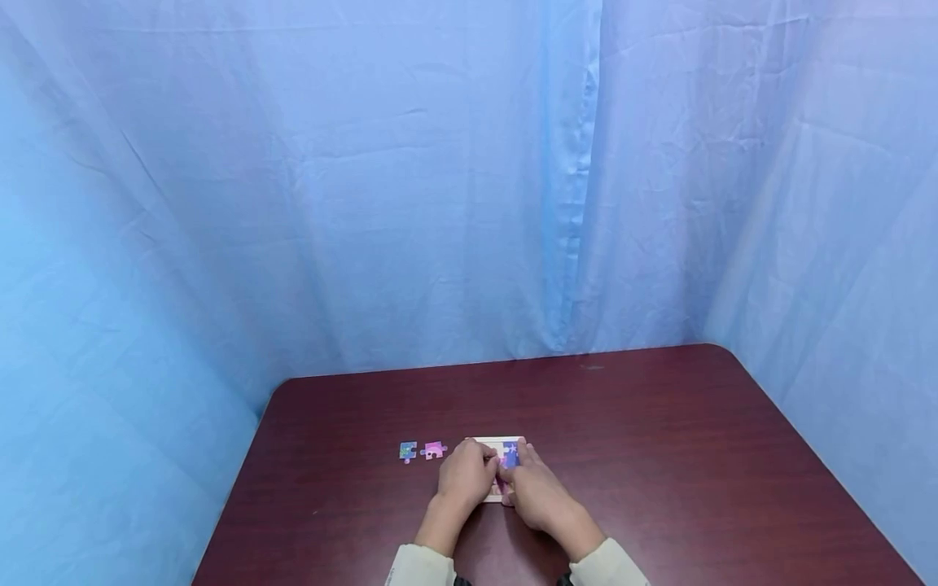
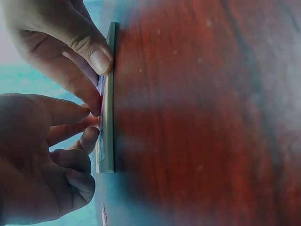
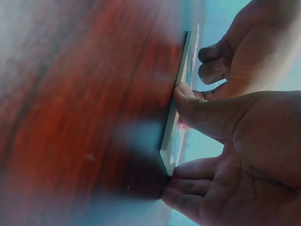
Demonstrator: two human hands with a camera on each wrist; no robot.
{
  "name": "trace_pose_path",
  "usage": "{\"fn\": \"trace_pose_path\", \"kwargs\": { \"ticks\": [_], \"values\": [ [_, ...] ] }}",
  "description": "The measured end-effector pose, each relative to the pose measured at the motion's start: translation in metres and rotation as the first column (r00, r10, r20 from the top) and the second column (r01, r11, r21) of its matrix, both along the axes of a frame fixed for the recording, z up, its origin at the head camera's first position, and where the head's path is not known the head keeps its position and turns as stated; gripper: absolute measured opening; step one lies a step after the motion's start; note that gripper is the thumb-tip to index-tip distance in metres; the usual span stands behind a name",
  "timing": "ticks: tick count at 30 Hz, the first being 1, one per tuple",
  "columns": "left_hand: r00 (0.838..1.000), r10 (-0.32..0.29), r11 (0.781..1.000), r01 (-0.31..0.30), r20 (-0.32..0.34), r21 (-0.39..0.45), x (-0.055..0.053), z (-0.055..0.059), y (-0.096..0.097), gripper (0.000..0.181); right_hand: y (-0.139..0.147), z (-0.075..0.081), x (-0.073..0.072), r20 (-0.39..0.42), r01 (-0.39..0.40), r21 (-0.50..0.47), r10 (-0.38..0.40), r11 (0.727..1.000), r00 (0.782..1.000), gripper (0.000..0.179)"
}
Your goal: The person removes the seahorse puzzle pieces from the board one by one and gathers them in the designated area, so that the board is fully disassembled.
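A puzzle tray lay flat on the red-brown table, well in from the table's far edge and away from its left and right edges. Two hands were on it.

The left hand was over the tray's left side. Its thumb and pointing finger were close together, with the tips down at the tray. I could not tell if they pinched a piece.

The right hand was on the tray's right side. Its thumb and fingers were spread apart. The thumb touched the tray's near edge, and other fingers reached its right edge.

A blue and purple piece with a pale star showed near the tray's far right corner. The hands hid much of the rest.

Two loose pieces lay on the table between the tray and the table's left edge. The pink piece was near the left hand. The blue piece was just beside it, closer to the table's left edge.

Blue curtains hung behind.
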State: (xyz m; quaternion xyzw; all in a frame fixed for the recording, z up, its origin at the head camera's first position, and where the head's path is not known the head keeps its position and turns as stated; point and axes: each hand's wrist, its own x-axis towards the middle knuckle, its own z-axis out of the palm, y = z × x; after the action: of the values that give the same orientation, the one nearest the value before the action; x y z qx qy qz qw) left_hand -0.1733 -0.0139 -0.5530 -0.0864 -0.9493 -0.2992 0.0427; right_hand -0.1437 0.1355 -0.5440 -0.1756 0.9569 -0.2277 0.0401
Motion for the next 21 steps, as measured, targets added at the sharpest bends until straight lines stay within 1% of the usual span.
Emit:
{"fn": "trace_pose_path", "kwargs": {
  "ticks": [4,8,12,15,19,21],
  "values": [
    [1.000,0.005,1.000,-0.004,-0.014,0.025,-0.002,0.002,0.001,0.007,0.002,0.000,-0.001,-0.007,-0.009,-0.007,0.009,1.000,1.000,0.042],
    [1.000,0.008,0.998,-0.006,-0.021,0.067,-0.006,0.001,0.001,0.005,0.003,-0.001,-0.001,0.003,-0.007,-0.011,0.007,1.000,1.000,0.044],
    [1.000,0.008,0.991,-0.009,0.008,0.132,-0.012,-0.003,-0.001,0.006,0.002,-0.002,-0.001,0.016,-0.003,-0.017,0.004,1.000,1.000,0.046],
    [0.999,0.012,0.987,-0.018,0.039,0.163,-0.015,-0.004,-0.002,0.006,0.002,-0.002,-0.001,0.023,-0.003,-0.017,0.003,1.000,1.000,0.045],
    [0.998,0.002,0.987,-0.013,0.069,0.162,-0.017,-0.003,0.000,0.004,0.002,-0.004,-0.001,0.004,-0.018,-0.016,0.018,1.000,1.000,0.041],
    [0.996,-0.006,0.988,-0.008,0.087,0.154,-0.017,-0.001,0.002,0.003,0.001,-0.004,-0.002,-0.017,-0.035,-0.023,0.034,0.999,0.999,0.033]
  ]
}}
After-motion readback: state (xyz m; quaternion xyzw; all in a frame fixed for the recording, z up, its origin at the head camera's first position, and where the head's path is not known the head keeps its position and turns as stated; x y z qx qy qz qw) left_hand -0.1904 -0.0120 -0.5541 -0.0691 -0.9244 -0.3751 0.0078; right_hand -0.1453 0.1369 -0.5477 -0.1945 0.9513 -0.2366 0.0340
